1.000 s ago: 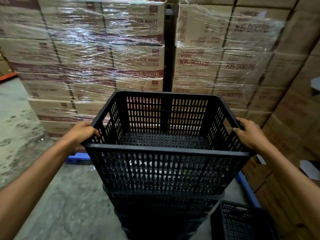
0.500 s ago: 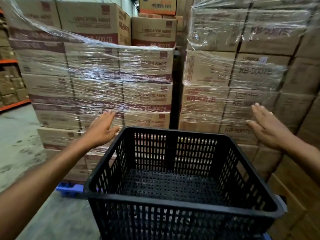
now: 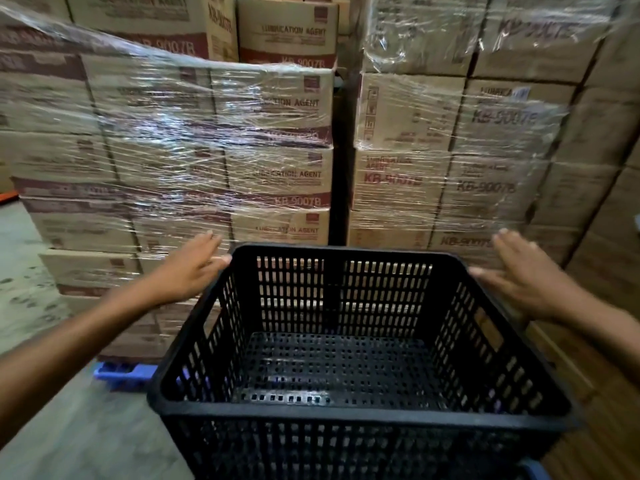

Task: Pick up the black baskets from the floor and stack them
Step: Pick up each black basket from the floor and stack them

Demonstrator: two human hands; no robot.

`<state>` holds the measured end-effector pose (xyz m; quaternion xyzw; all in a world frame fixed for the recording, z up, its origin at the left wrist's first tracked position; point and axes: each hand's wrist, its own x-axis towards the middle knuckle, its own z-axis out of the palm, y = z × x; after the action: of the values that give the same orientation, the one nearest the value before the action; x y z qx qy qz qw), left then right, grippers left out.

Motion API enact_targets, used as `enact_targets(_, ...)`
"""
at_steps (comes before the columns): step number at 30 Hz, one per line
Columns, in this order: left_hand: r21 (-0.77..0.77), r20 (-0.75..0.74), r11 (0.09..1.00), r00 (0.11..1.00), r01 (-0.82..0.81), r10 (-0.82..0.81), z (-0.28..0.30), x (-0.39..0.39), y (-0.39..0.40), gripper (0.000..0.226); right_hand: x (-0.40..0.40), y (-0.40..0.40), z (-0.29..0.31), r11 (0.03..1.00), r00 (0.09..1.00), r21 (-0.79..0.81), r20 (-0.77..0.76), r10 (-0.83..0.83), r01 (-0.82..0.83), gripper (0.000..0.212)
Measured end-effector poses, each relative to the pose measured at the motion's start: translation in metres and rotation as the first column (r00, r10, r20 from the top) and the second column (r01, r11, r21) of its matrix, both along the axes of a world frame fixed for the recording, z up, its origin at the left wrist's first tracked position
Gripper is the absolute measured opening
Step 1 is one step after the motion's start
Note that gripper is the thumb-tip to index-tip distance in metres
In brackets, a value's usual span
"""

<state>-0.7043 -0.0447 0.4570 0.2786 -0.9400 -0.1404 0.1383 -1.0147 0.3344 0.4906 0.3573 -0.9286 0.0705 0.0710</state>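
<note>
A rectangular black plastic basket, its walls slotted and its floor perforated, stands upright and empty in the lower middle of the view. The left hand and right hand flank its far corners, fingers spread flat, gripping nothing. Behind rise cardboard cartons under glossy, wrinkled stretch wrap on a blue pallet, over rough concrete floor.
</note>
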Motion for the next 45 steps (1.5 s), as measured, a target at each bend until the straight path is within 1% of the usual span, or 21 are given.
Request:
enact_targets(2, -0.017, -0.088, 0.999, 0.996, -0.030, 0.029, -0.005, 0.001, -0.006, 0.063, 0.002, 0.004, 0.005, 0.990, 0.998, -0.141, -0.055, 0.004, -0.011, 0.094)
enact_targets(3, 0.046, -0.072, 0.998, 0.996, -0.048, 0.051, -0.018, 0.002, 0.001, 0.068, 0.007, 0.006, -0.009, 0.982, 1.000, -0.187, -0.020, 0.022, -0.025, 0.095)
enact_targets(4, 0.142, -0.046, 0.988, 0.997, -0.059, 0.066, -0.035, 0.001, 0.005, 0.072, 0.017, 0.008, -0.024, 0.976, 0.994, -0.213, 0.088, 0.062, -0.042, 0.096)
enact_targets(6, 0.209, 0.089, 0.973, 0.993, -0.095, 0.078, -0.065, 0.003, 0.009, 0.064, 0.024, 0.014, -0.059, 0.989, 0.943, -0.143, 0.320, 0.090, -0.046, 0.104)
enact_targets(8, 0.129, 0.134, 0.987, 0.988, -0.094, 0.077, -0.069, 0.000, -0.001, 0.061, 0.005, 0.017, -0.079, 0.998, 0.938, -0.062, 0.347, 0.027, -0.006, 0.113)
enact_targets(9, 0.080, 0.156, 0.994, 0.985, -0.081, 0.067, -0.063, 0.001, -0.003, 0.063, 0.001, 0.013, -0.076, 0.998, 0.932, -0.068, 0.361, 0.010, 0.015, 0.109)
enact_targets(13, -0.082, 0.319, 0.995, 0.944, -0.056, 0.079, -0.050, -0.006, 0.007, 0.071, 0.012, 0.007, -0.060, 0.990, 0.901, -0.137, 0.433, 0.032, 0.031, 0.070)
enact_targets(15, -0.002, 0.263, 1.000, 0.965, 0.020, -0.019, -0.029, -0.014, 0.036, 0.071, 0.019, 0.010, -0.057, 0.991, 0.895, -0.136, 0.444, 0.044, 0.018, 0.065)
enact_targets(17, 0.125, 0.095, 0.979, 0.980, 0.162, -0.174, 0.000, -0.031, 0.080, 0.065, 0.017, 0.029, -0.048, 0.986, 0.895, -0.155, 0.446, 0.020, 0.055, 0.082)
enact_targets(18, 0.185, 0.038, 0.956, 0.970, 0.228, -0.239, 0.015, -0.041, 0.104, 0.063, 0.018, 0.043, -0.042, 0.984, 0.896, -0.165, 0.444, 0.012, 0.069, 0.094)
enact_targets(19, 0.208, 0.025, 0.934, 0.953, 0.291, -0.303, 0.029, -0.050, 0.129, 0.063, 0.018, 0.057, -0.039, 0.981, 0.896, -0.174, 0.444, 0.001, 0.085, 0.096)
enact_targets(21, 0.196, 0.034, 0.884, 0.898, 0.424, -0.438, 0.048, -0.071, 0.183, 0.065, 0.023, 0.097, -0.038, 0.972, 0.891, -0.192, 0.453, -0.034, 0.135, 0.083)
enact_targets(26, 0.070, 0.125, 0.754, 0.745, 0.653, -0.656, 0.073, -0.123, 0.307, 0.068, 0.029, 0.199, -0.062, 0.943, 0.874, -0.256, 0.482, -0.066, 0.213, 0.103)
enact_targets(27, 0.055, 0.163, 0.724, 0.709, 0.688, -0.686, 0.070, -0.138, 0.340, 0.067, 0.033, 0.229, -0.073, 0.933, 0.857, -0.260, 0.508, -0.086, 0.248, 0.093)
enact_targets(29, 0.016, 0.208, 0.670, 0.653, 0.742, -0.728, 0.059, -0.167, 0.397, 0.068, 0.039, 0.283, -0.100, 0.910, 0.823, -0.264, 0.554, -0.128, 0.319, 0.058)
enact_targets(31, -0.014, 0.250, 0.627, 0.610, 0.779, -0.752, 0.031, -0.199, 0.458, 0.068, 0.047, 0.338, -0.131, 0.877, 0.777, -0.278, 0.611, -0.153, 0.391, 0.044)
enact_targets(33, -0.083, 0.301, 0.575, 0.571, 0.814, -0.764, -0.010, -0.228, 0.515, 0.057, 0.058, 0.383, -0.166, 0.841, 0.727, -0.279, 0.663, -0.181, 0.464, 0.043)
enact_targets(35, -0.087, 0.354, 0.535, 0.528, 0.840, -0.772, -0.058, -0.249, 0.563, 0.047, 0.066, 0.418, -0.203, 0.775, 0.630, -0.242, 0.738, -0.243, 0.584, 0.042)
enact_targets(40, 0.122, 0.512, 0.529, 0.403, 0.840, -0.758, -0.202, -0.264, 0.641, 0.043, 0.093, 0.488, -0.318, 0.587, 0.357, -0.110, 0.876, -0.324, 0.802, 0.041)
enact_targets(42, 0.219, 0.590, 0.538, 0.328, 0.814, -0.738, -0.276, -0.265, 0.656, 0.045, 0.106, 0.508, -0.373, 0.503, 0.233, -0.036, 0.913, -0.335, 0.863, 0.033)
enact_targets(45, 0.316, 0.675, 0.550, 0.225, 0.773, -0.703, -0.388, -0.267, 0.661, 0.046, 0.120, 0.525, -0.469, 0.310, 0.071, 0.041, 0.937, -0.343, 0.950, 0.025)
